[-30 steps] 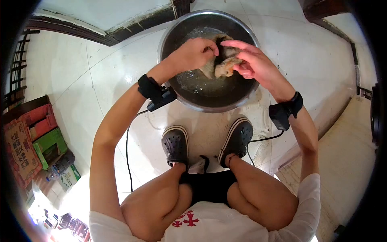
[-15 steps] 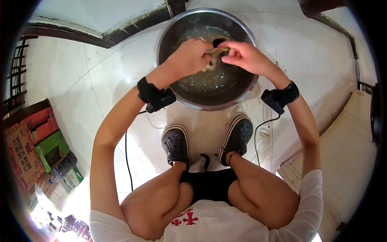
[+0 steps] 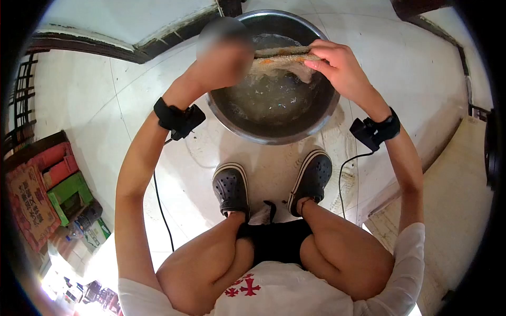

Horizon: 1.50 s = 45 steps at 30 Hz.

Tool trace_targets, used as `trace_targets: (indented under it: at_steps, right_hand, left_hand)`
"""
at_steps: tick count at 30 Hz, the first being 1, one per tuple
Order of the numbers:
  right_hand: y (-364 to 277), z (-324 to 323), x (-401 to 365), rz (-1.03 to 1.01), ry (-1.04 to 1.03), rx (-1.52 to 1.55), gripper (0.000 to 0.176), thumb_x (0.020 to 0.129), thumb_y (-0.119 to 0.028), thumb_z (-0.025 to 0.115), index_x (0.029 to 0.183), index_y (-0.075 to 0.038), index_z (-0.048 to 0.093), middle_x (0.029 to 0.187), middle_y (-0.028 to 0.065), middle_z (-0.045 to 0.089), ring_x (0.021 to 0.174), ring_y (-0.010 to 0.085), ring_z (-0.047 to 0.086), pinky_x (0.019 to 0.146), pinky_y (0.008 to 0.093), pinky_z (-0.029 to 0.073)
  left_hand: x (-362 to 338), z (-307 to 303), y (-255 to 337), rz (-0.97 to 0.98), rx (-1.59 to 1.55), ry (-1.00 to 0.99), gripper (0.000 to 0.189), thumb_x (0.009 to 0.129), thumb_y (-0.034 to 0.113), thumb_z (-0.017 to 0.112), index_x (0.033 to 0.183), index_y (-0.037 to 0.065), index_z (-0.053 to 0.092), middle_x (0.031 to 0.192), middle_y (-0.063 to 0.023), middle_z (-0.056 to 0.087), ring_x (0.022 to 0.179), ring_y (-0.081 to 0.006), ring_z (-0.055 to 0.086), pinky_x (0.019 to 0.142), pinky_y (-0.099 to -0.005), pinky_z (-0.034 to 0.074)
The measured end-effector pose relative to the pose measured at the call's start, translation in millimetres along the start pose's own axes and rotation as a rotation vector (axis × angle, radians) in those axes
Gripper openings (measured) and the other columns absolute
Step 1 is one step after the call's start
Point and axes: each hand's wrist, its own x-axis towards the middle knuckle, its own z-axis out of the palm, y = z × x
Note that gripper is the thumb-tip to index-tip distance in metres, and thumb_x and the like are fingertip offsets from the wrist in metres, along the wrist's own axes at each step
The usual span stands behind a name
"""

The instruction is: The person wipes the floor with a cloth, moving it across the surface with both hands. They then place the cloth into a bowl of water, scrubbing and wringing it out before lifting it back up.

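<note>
A wet, beige-brown cloth-like piece (image 3: 282, 63) with orange patches is stretched sideways above a metal basin (image 3: 274, 139) of cloudy water (image 3: 274, 100). At its right end, my right hand (image 3: 337, 66) pinches it between thumb and fingers. My left hand (image 3: 226, 58) is at its left end, over the basin's left rim; a blurred patch covers much of this hand, so its fingers cannot be made out. The lower edge of the piece hangs limp over the water.
Dark clogs (image 3: 231, 189) stand on the pale tiled floor (image 3: 95, 105) below the basin. Cardboard boxes (image 3: 31, 200) lie at the left. Black cables (image 3: 161, 205) run down from both wrist straps. A dark-edged wall base (image 3: 174, 37) is at the upper left.
My hands have moved apart, the left one up and to the left, the right one slightly right. The piece, bunched between them before, is now pulled out wide.
</note>
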Motion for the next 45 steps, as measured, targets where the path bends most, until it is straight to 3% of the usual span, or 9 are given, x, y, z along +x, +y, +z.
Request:
trace_targets:
  at_steps: [10,14,22,26,31,35,37,41,45]
  right_hand:
    - [26.8,28.4,-18.0,0.224,0.134,0.304,0.015,0.089,-0.01,0.066,0.088,0.005,0.061,0.084,0.0169,0.061,0.069,0.0302,0.061,0.066,0.037,0.051]
    - [62.4,61.7,-15.5,-0.13,-0.095,-0.174,0.027,0.091,-0.021,0.068,0.093,0.005,0.065,0.08,0.0171,0.067,0.069,0.0275,0.068,0.064,0.037,0.055]
    - [80.9,122.3,15.0,0.846,-0.873,0.07,0.042,0.093,-0.034,0.067,0.091,0.007,0.066,0.07,0.0181,0.069,0.056,0.0277,0.068,0.061,0.0377,0.058]
    - [115.8,127.6,21.5,0.731,-0.672,0.042,0.037,0.093,-0.024,0.062,0.083,0.012,0.062,0.068,0.0211,0.066,0.054,0.0292,0.069,0.045,0.0374,0.056]
    - [98.1,118.0,34.6,0.854,-0.775,-0.022,0.025,0.09,-0.012,0.062,0.088,0.012,0.066,0.09,0.0291,0.068,0.071,0.0365,0.072,0.061,0.0455,0.062]
    - [134.5,126.7,21.0,0.366,-0.753,-0.173,0.023,0.089,-0.006,0.058,0.089,0.016,0.063,0.086,0.031,0.067,0.062,0.0368,0.071,0.05,0.0426,0.058]
    - [102.1,115.8,30.5,0.691,-0.75,-0.095,0.022,0.089,-0.006,0.059,0.088,0.015,0.063,0.083,0.031,0.067,0.06,0.0362,0.07,0.052,0.0437,0.056]
    - [102.5,106.3,26.5,0.622,-0.631,-0.102,0.026,0.09,-0.01,0.058,0.087,0.015,0.063,0.079,0.0297,0.067,0.059,0.0345,0.07,0.057,0.0438,0.056]
    - [101.2,82.6,27.8,0.546,-0.52,-0.122,0.033,0.094,-0.02,0.06,0.084,0.011,0.065,0.072,0.0208,0.068,0.062,0.0278,0.07,0.06,0.0401,0.055]
  left_hand:
    - [19.0,-7.7,4.6,-0.281,-0.187,-0.207,0.021,0.078,-0.006,0.058,0.097,0.003,0.055,0.089,-0.0222,0.063,0.09,-0.0417,0.062,0.076,-0.0496,0.048]
    - [14.2,25.3,-13.6,-0.206,-0.132,-0.506,0.025,0.078,-0.002,0.058,0.103,0.002,0.057,0.089,-0.0229,0.066,0.088,-0.0422,0.064,0.075,-0.0509,0.048]
    - [28.1,93.6,-19.9,-0.553,-0.051,-1.382,0.022,0.058,0.006,0.05,0.077,-0.006,0.05,0.074,-0.0252,0.048,0.068,-0.0299,0.033,0.059,-0.0472,0.034]
    - [19.9,106.2,-41.1,-0.479,-0.226,-0.991,0.036,0.069,0.011,0.06,0.1,-0.006,0.065,0.091,-0.0212,0.069,0.078,-0.0324,0.067,0.066,-0.0423,0.049]
    - [25.7,112.0,-52.9,-0.483,-0.145,-1.071,0.039,0.068,0.011,0.063,0.103,-0.005,0.065,0.093,-0.0221,0.069,0.083,-0.0347,0.067,0.071,-0.0411,0.05]
    - [22.7,120.0,-58.1,-0.398,-0.16,-1.055,0.037,0.068,0.012,0.062,0.101,-0.005,0.065,0.093,-0.0235,0.069,0.083,-0.0378,0.066,0.071,-0.0424,0.049]
    - [32.9,112.3,-44.7,-0.483,-0.109,-1.14,0.037,0.069,0.012,0.061,0.101,-0.005,0.065,0.093,-0.0244,0.069,0.083,-0.038,0.066,0.072,-0.0437,0.049]
    - [17.6,134.4,-68.7,-0.5,-0.243,-1.098,0.027,0.059,0.009,0.057,0.08,-0.007,0.057,0.069,-0.0212,0.052,0.063,-0.0321,0.047,0.06,-0.0457,0.041]
    - [-2.0,132.6,-81.8,-0.396,-0.226,-0.918,0.031,0.074,0.019,0.061,0.097,-0.002,0.063,0.084,-0.0225,0.062,0.079,-0.0349,0.059,0.072,-0.0461,0.046]
